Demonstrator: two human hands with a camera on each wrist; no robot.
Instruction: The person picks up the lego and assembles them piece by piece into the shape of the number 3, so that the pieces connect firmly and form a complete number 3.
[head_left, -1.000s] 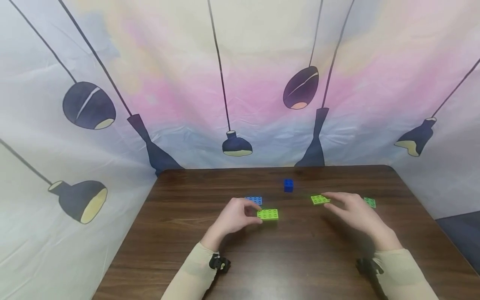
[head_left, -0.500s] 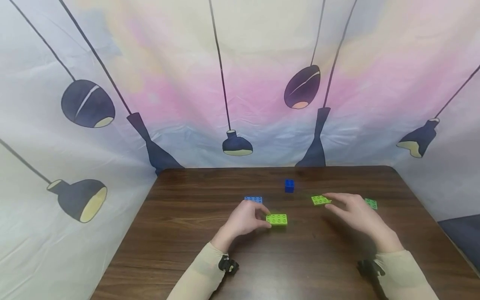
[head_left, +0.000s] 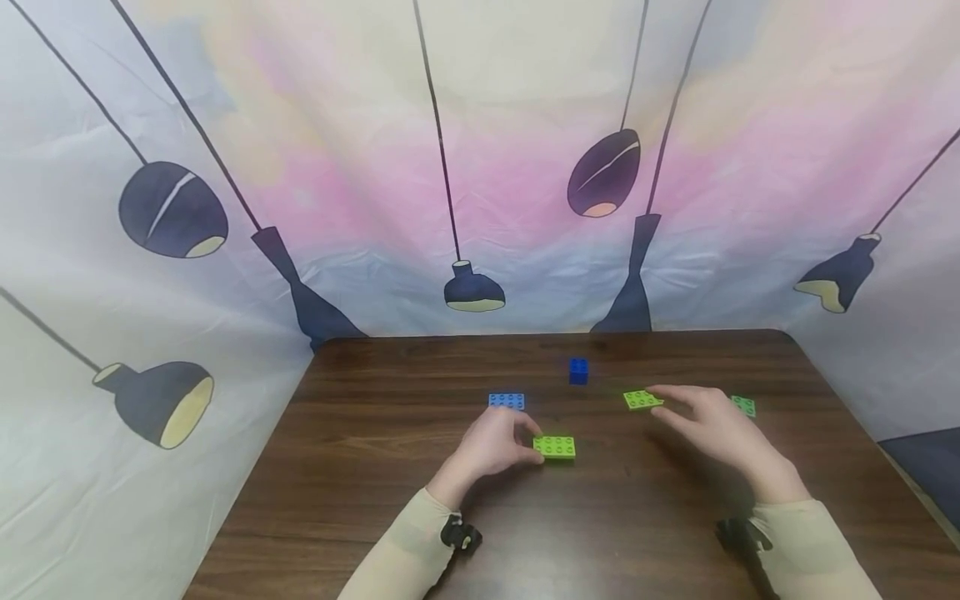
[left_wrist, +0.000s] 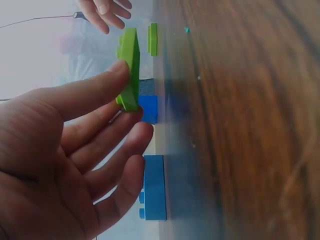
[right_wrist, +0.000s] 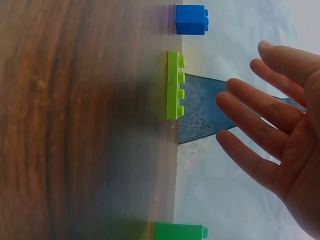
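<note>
My left hand [head_left: 495, 442] pinches a lime-green toy building plate [head_left: 555, 447] by its left end, between thumb and fingers. In the left wrist view that plate [left_wrist: 131, 70] is clear of the wooden tabletop, its studs towards the thumb side. My right hand [head_left: 712, 421] hovers at the right, fingers spread and relaxed. Below its fingertips a second lime-green plate [head_left: 641, 400] lies on the table; the right wrist view shows a gap between this plate [right_wrist: 173, 85] and the fingers.
A light-blue brick [head_left: 507, 401] sits just beyond my left hand. A small dark-blue brick [head_left: 578, 372] stands farther back near the middle. Partly behind my right hand is a green brick [head_left: 743, 406]. A printed cloth [head_left: 375, 167] hangs behind the wooden table [head_left: 337, 467].
My left hand, carrying the lime-green plate, has moved right and slightly towards me, uncovering more of the light-blue brick. The right hand has hardly moved.
</note>
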